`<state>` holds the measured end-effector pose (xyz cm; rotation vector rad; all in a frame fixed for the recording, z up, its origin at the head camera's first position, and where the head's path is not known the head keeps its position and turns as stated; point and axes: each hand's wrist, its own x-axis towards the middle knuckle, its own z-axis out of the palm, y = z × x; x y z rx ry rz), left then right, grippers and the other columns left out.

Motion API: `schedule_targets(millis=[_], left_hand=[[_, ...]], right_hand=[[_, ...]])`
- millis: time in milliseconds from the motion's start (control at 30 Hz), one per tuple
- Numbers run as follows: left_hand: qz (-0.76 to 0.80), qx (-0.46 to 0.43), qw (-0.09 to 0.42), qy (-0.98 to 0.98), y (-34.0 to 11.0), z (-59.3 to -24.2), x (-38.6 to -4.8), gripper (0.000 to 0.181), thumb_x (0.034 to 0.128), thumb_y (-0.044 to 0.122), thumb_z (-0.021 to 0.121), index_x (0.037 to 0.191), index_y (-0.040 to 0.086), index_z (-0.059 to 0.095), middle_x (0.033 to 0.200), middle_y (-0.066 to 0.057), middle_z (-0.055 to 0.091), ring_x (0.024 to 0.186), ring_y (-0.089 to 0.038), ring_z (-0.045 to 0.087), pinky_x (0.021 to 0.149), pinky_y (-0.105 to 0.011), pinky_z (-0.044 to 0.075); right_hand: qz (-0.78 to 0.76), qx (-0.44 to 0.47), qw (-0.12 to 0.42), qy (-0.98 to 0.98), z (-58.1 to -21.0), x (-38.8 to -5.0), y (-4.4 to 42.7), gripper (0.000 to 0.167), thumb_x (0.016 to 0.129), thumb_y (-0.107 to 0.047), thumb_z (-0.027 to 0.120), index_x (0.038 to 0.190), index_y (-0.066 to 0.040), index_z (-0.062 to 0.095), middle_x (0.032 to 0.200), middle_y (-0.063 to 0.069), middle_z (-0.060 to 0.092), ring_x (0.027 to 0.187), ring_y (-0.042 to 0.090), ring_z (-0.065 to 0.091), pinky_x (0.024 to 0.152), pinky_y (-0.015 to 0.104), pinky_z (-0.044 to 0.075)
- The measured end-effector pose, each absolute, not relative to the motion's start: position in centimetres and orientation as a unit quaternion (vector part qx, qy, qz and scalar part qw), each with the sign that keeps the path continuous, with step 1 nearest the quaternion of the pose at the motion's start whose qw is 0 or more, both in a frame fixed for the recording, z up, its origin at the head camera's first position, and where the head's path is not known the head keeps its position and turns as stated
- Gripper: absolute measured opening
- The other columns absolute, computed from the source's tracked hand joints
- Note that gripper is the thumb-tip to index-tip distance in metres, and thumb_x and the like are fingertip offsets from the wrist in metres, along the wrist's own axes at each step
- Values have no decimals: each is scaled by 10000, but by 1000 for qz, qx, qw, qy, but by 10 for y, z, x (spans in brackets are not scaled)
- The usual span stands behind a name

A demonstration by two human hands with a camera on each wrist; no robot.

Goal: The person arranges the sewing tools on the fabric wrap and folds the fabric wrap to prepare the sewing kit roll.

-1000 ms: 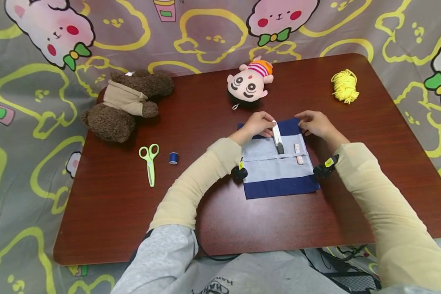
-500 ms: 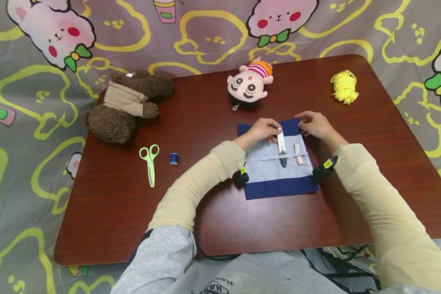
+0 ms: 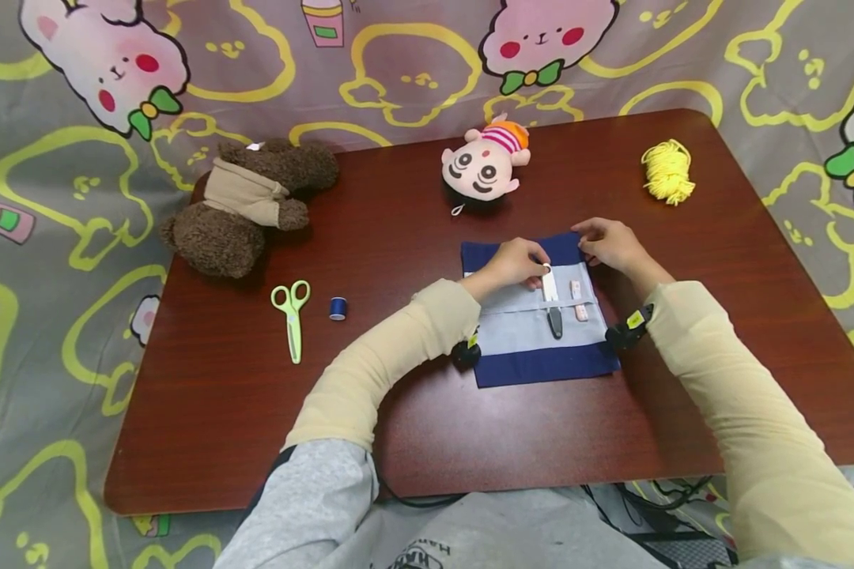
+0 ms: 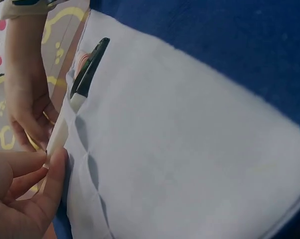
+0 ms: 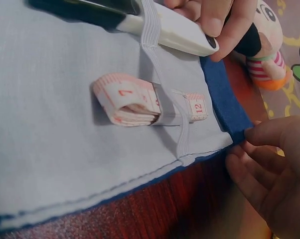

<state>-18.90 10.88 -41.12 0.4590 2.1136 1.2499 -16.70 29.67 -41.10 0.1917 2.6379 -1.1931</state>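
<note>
A blue-bordered cloth organizer [image 3: 512,367] lies flat, its pale grey inside [image 4: 190,114] crossed by an elastic band [image 5: 162,67]. Under that band runs a slim white tool with a dark end [image 3: 550,294]; its exact kind is unclear. My left hand [image 3: 515,261] pinches the tool's white end between thumb and fingers, and the dark end [image 4: 90,69] points toward my body, past the band. Beside it a folded tape measure [image 5: 127,102] is held by the same band. With thumb and fingers, my right hand [image 3: 610,243] pinches the organizer's far right corner.
Green-handled scissors [image 3: 292,316] and a blue thread spool [image 3: 338,308] lie to the left on the brown table [image 3: 206,442]. Farther back are a brown plush bear [image 3: 235,209], a plush doll [image 3: 484,162] and a bundle of yellow yarn [image 3: 667,172].
My left hand has moved toward me and slightly right, sliding the tool under the band so its dark end emerges on the near side. My right hand stays at the corner.
</note>
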Motion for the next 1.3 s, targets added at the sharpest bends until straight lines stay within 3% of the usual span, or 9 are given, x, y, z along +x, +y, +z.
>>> schedule_targets(millis=[200,600,833,1067,1300], left_hand=[[415,237,276,834,110,-412,-183,127,821,44,614,929,-12,649,684,-81,644,493,-85,582,503,-181,471],[314,279,222,880,111,-413,-181,140,835,122,596,940,53,658,783,-11,636,541,-44,557,510,-137,420],[270,310,190,892,102,-403,-188,189,860,211,582,1005,117,657,940,21,645,816,-61,564,694,-161,413],[251,313,156,902,57,-378,-197,218,861,218,578,1046,129,651,1002,16,643,922,-87,560,796,-218,412],[291,268,123,910,-19,-363,-202,205,851,161,578,1014,66,659,989,-39,646,890,-141,563,787,-275,426]], right_hand=[[-409,65,119,902,-411,-166,297,321,885,-27,484,1203,11,498,957,215,524,712,236,550,575,247,492],[-410,68,120,901,-414,-168,296,327,883,-29,481,1208,11,496,961,213,523,702,214,551,574,259,499],[-413,62,114,901,-414,-167,298,333,879,-24,487,1209,18,494,972,233,535,673,178,551,556,241,487],[-423,47,109,899,-415,-166,298,343,879,-13,483,1220,27,483,966,232,535,671,129,539,552,222,483],[-419,39,105,901,-414,-166,299,336,880,-15,479,1212,33,489,942,228,538,625,123,546,539,221,478]])
